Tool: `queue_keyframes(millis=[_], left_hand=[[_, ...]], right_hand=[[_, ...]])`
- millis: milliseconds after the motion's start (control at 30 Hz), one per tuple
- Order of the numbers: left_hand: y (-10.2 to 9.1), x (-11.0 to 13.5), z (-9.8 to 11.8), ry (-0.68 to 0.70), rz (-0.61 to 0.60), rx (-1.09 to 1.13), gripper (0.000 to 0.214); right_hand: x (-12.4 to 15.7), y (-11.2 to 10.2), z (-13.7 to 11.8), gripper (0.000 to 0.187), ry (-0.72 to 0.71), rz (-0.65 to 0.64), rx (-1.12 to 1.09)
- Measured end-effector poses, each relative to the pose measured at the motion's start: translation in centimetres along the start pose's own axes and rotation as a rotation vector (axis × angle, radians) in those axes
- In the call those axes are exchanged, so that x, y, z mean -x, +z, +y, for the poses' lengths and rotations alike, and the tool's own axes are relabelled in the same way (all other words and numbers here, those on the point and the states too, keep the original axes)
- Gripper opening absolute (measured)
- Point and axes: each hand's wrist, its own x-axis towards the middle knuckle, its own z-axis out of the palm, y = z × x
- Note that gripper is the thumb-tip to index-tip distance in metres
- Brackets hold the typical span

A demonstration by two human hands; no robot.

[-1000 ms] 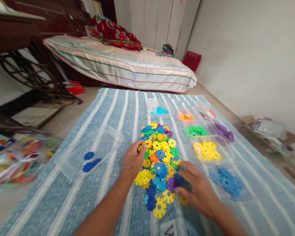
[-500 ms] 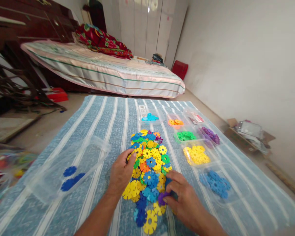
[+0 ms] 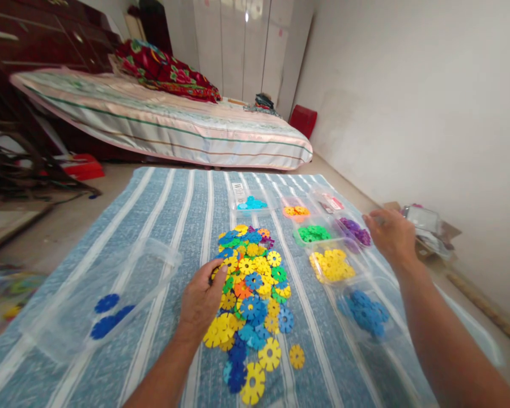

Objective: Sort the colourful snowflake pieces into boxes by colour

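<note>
A mixed pile of notched plastic discs (image 3: 250,289) in yellow, blue, green and orange lies on the striped cloth. My left hand (image 3: 202,294) rests at the pile's left side, fingers curled, with something dark showing between thumb and fingers. My right hand (image 3: 391,235) is raised beside the clear box of purple discs (image 3: 355,231), fingers bunched together; whatever they hold is hidden. Nearby boxes hold green discs (image 3: 314,233), yellow discs (image 3: 334,264), orange discs (image 3: 296,211), light-blue discs (image 3: 253,203) and blue discs (image 3: 365,313).
On the left, a clear box (image 3: 153,294) contains a few dark-blue discs (image 3: 107,303). A single yellow disc (image 3: 297,356) lies right of the pile. Beyond the striped cloth (image 3: 161,209) stands a bed (image 3: 187,130); a cardboard carton (image 3: 444,238) sits by the wall.
My right hand, which held a purple disc at the pile, has moved up and right to the purple box. My left hand stays at the pile. The view has shifted slightly.
</note>
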Motion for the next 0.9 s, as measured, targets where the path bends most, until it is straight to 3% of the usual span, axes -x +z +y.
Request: queue_keyframes(millis=[133,267,367,433,633,900], left_hand=[[0.0,0.2,0.3,0.007,-0.003,-0.003,0.035],[0.2,0.3,0.5,0.009,-0.009,-0.003,0.035],[0.3,0.3,0.4,0.007,-0.012,0.007,0.036],[0.3,0.3,0.3,0.007,-0.012,0.011,0.037],[0.3,0.4,0.5,0.013,-0.016,-0.004,0.036],[0.2,0.3,0.4,0.018,-0.016,-0.009,0.035]], right_hand=[[4.5,-0.3,-1.8,0.032,-0.101,-0.13,-0.265],[11.2,-1.3,-5.1,0.02,-0.25,-0.399,-0.537],[15.1,-2.2,-7.1,0.016,-0.416,-0.631,-0.611],[17.1,-2.6,-7.9,0.013,-0.46,-0.714,-0.579],[20.4,-2.8,-8.0,0.014,-0.479,-0.708,-0.448],[20.8,-2.4,-8.2,0.011,-0.469,-0.697,-0.43]])
